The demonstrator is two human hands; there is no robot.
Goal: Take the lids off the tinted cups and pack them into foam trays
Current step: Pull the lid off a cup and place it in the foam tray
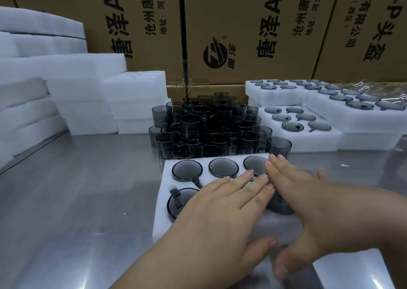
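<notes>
A white foam tray (163, 202) lies on the steel table just in front of me, with smoky grey tinted cups sunk in its round holes. Three cups fill the far row, one of them (223, 167) in the middle, and another cup (176, 202) with its handle showing sits at the near left. My left hand (222, 211) lies flat on the tray with straight fingers. My right hand (301, 191) lies flat beside it, fingers straight and overlapping the left fingertips, covering the tray's right holes. Behind the tray stands a heap of loose tinted cups (204, 128).
Filled foam trays (330, 143) with grey cups are stacked at the right back. Blank foam trays (88, 103) pile up at the left. Printed cardboard boxes (242, 35) wall off the back. Bare steel table (77, 189) stretches to the left.
</notes>
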